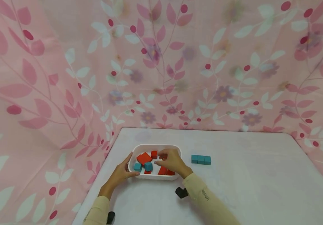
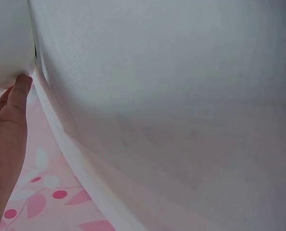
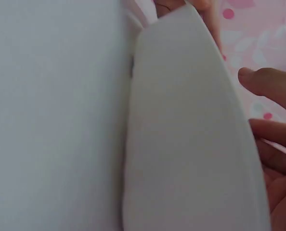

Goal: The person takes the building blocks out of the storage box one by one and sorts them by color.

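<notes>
A white plastic tray [image 1: 157, 177] holds red blocks [image 1: 144, 158] and two blue-green cubes [image 1: 148, 166]. My left hand [image 1: 120, 172] grips its left end, the thumb at the front rim and the fingers along the far left side. Over the tray's right half hovers my right hand [image 1: 172, 159], its thumb apart from bent fingers. Nothing shows between them, though part of that hand hides blocks below. In the left wrist view, fingertips of the left hand [image 2: 10, 125] touch the tray wall. The right wrist view has the right hand [image 3: 275, 110] beyond the tray's side [image 3: 191, 125].
Three blue-green cubes [image 1: 201, 159] stand in a touching row to the right of the tray. Everything sits on a white-covered table [image 1: 248, 181]. Pink leaf-patterned cloth [image 1: 161, 62] hangs behind and at the left side.
</notes>
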The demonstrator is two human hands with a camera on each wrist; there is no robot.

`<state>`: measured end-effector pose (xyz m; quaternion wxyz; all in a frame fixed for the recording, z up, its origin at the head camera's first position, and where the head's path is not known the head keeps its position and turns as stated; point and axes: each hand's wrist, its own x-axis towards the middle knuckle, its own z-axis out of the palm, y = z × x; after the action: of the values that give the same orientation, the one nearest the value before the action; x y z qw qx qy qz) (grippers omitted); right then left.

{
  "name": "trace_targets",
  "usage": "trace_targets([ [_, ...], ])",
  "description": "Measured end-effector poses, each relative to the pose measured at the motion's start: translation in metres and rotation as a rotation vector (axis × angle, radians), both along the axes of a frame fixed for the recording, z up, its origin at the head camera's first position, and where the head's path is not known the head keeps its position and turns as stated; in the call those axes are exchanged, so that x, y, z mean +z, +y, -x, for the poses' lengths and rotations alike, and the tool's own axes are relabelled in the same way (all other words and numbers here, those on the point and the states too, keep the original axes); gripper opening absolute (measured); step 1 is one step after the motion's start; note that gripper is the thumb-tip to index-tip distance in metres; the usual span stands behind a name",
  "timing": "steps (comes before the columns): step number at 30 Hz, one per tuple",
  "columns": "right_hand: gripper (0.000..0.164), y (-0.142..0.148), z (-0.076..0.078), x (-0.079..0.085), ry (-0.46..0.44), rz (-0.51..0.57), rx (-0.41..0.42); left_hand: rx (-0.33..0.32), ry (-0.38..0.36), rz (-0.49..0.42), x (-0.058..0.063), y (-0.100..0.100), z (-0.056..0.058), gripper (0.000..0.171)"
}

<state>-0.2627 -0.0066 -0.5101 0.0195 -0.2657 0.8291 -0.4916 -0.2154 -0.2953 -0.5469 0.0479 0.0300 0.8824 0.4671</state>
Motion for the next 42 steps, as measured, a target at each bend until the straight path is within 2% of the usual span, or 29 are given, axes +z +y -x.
trace_targets([
  [7, 0.041, -0.036, -0.009, -0.012, -0.065, -0.081, -0.064, -0.022, 0.030, -0.001, -0.001, -0.001, 0.000, 0.104],
  [14, 0.038, -0.050, -0.010, -0.017, -0.171, -0.126, -0.096, -0.023, 0.036, -0.016, 0.000, -0.001, 0.000, 0.104],
  [19, 0.035, -0.053, -0.006, -0.020, -0.162, -0.127, -0.083, -0.020, 0.032, -0.015, 0.003, 0.000, -0.001, 0.103],
  [24, 0.029, -0.048, -0.006, -0.019, -0.112, -0.113, -0.060, -0.015, 0.035, -0.008, 0.002, 0.000, 0.000, 0.102],
  [27, 0.028, -0.039, -0.005, -0.013, -0.056, -0.076, -0.024, -0.006, 0.038, -0.007, 0.000, -0.001, 0.000, 0.103],
  [32, 0.037, -0.007, -0.001, 0.004, -0.001, -0.013, -0.008, -0.002, 0.024, -0.004, -0.001, 0.002, 0.003, 0.104],
  [37, 0.038, 0.038, 0.000, 0.020, 0.011, 0.032, -0.056, 0.007, 0.003, 0.009, 0.000, 0.002, 0.001, 0.104],
  [42, 0.035, 0.086, 0.001, 0.029, 0.072, 0.032, -0.138, 0.019, -0.016, 0.011, 0.002, 0.001, -0.001, 0.105],
])
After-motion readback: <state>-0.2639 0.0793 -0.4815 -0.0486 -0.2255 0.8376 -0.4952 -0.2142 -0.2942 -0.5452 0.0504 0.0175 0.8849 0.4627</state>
